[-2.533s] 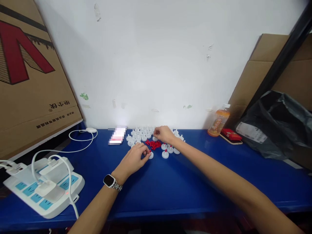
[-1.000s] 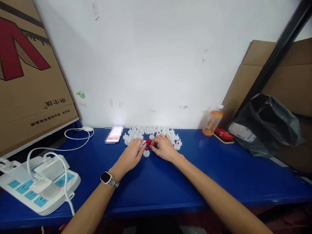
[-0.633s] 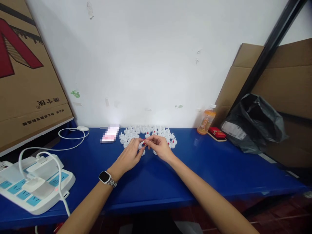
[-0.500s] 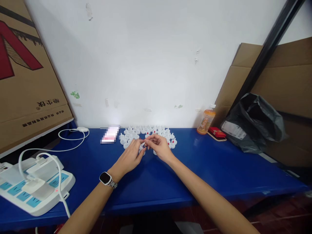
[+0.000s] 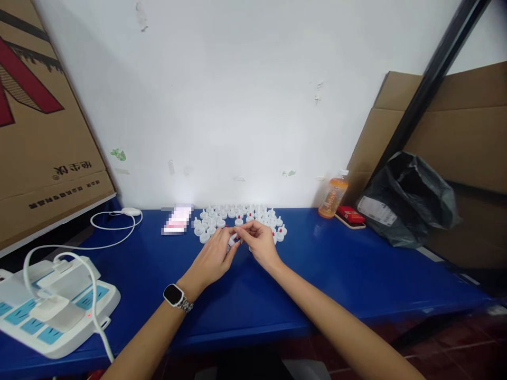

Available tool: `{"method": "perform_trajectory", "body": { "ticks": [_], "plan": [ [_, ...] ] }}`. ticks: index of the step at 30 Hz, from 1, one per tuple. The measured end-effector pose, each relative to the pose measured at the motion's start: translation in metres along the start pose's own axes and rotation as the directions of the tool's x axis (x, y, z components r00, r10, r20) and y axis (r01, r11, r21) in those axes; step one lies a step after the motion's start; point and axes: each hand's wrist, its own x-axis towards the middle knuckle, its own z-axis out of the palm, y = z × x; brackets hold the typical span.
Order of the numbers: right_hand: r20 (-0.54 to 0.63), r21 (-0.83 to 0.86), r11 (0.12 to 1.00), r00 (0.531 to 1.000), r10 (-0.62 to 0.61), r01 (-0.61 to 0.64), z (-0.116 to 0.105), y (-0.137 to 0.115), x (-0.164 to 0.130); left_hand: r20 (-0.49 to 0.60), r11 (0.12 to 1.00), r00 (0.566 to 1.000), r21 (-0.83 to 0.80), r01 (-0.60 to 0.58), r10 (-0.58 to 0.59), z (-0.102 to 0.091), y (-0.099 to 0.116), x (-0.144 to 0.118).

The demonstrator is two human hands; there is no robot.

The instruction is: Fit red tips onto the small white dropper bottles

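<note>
The left hand [image 5: 212, 256] is clamped on a cap [image 5: 232, 240]; the right hand [image 5: 260, 244] meets its tip, that grip too hidden to tell. From there, other caps [image 5: 221, 224] lie toward 12 o'clock, a bottle [image 5: 333, 198] at 2.

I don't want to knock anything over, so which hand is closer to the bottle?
Right. The right hand is to the left of the bottle, with bare table between; the left hand is farther left, beyond the right one.
</note>
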Motion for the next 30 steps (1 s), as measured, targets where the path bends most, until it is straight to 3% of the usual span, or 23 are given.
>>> {"method": "perform_trajectory", "body": {
  "ticks": [10, 15, 19, 23, 27, 30],
  "plan": [
    [-0.181, -0.042, 0.997, 0.981, -0.076, 0.07, 0.009, 0.003, -0.004, -0.059, 0.997, 0.998, -0.073, 0.005, -0.01, 0.009, 0.004, 0.009],
    [-0.071, -0.122, 0.986, 0.99, -0.12, 0.11, 0.009, 0.002, -0.006, -0.053, 0.994, 0.998, -0.106, 0.016, -0.022, 0.009, 0.004, 0.005],
    [0.005, -0.226, 0.967, 0.993, -0.121, 0.119, -0.006, -0.011, 0.0, -0.063, 0.997, 0.998, -0.075, 0.013, -0.018, 0.005, 0.002, 0.004],
    [0.066, -0.522, 0.834, 0.983, -0.172, 0.181, -0.031, -0.023, 0.007, -0.074, 0.999, 0.997, 0.037, 0.027, -0.024, -0.004, -0.012, 0.002],
    [0.352, -0.71, 0.622, 0.931, -0.092, 0.33, -0.041, -0.018, 0.006, -0.006, 0.994, 0.999, 0.105, 0.037, -0.037, -0.006, -0.023, -0.001],
    [0.46, -0.758, 0.5, 0.887, -0.043, 0.418, -0.039, -0.012, 0.004, 0.064, 0.994, 0.997, 0.109, 0.025, -0.032, -0.003, -0.023, -0.002]
  ]
}}
